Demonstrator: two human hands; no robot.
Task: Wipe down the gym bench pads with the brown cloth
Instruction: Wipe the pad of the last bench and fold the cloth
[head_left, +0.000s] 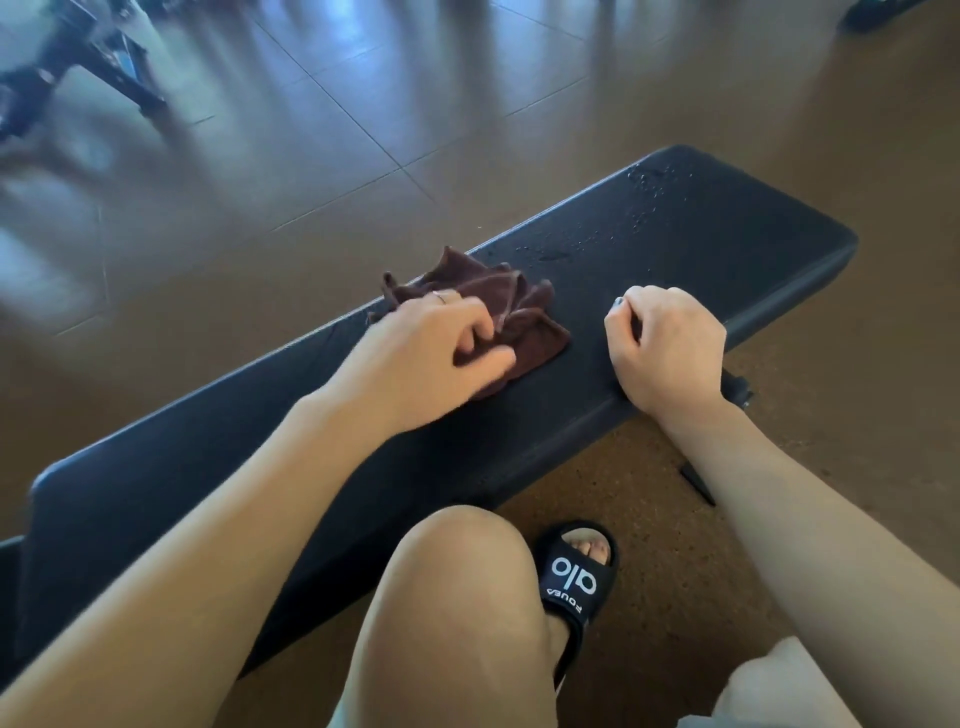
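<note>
- I see the black bench pad running diagonally from lower left to upper right over a brown tiled floor.
- The brown cloth lies crumpled on the pad's top, about midway along it, near the far edge.
- My left hand sits on the cloth's near-left part, fingers curled into its folds and thumb pressed on its near corner, so it grips the cloth; a ring shows on 1 finger.
- My right hand rests on the pad's near edge, just right of the cloth and apart from it, fingers curled into a loose fist holding nothing.
- Water droplets bead on the pad toward its far right end.
- Below the pad I see a bare knee and 1 black slide sandal on the floor.
- Blurred dark equipment stands at upper left.
</note>
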